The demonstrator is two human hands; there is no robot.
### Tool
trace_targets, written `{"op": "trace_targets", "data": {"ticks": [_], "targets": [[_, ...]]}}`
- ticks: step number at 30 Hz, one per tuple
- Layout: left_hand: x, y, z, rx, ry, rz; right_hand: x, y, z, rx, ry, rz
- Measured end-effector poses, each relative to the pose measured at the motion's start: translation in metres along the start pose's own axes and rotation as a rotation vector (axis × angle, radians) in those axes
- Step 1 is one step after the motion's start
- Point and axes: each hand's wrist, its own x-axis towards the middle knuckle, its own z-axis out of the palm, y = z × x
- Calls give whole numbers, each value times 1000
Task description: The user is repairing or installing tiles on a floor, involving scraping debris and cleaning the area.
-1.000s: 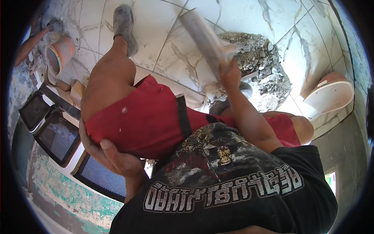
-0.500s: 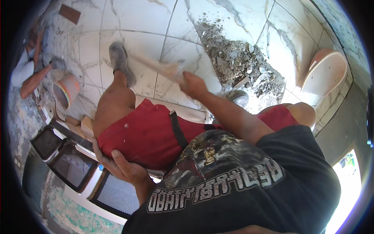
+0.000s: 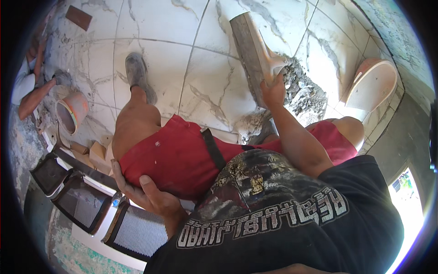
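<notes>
Covering most of the far scene, a white marbled tile floor (image 3: 155,59) lies under the person. Red shorts (image 3: 182,160) span the middle. Far right, a pile of grey mortar rubble (image 3: 303,91) sits on the floor. A long flat trowel-like board (image 3: 255,50) stands tilted, its lower end at the rubble's left edge. At far right a pink-and-white basin (image 3: 372,84) leans by the wall. At left, an orange bucket (image 3: 72,112) lies tipped. Right hand (image 3: 273,91) clenched on the board's handle end. Left hand (image 3: 146,194) lies spread, gripping nothing, cupping the near left thigh. Grey shoe (image 3: 137,73) planted far left.
</notes>
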Motion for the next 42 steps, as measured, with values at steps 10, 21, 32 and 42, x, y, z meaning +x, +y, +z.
{"op": "trace_targets", "data": {"ticks": [10, 21, 32, 42], "targets": [[-10, 1, 1, -27, -13, -24, 224, -64, -78, -462, -125, -599], [-20, 4, 3, -103, 97, -145, 177, 3, -29, -634, -493, -1007], [-8, 8, 12, 96, 12, 149, 156, 65, -207, -419, -469, -285], [19, 2, 12, 182, -53, 267, -5, 294, -265, -199, 8, 353]]}}
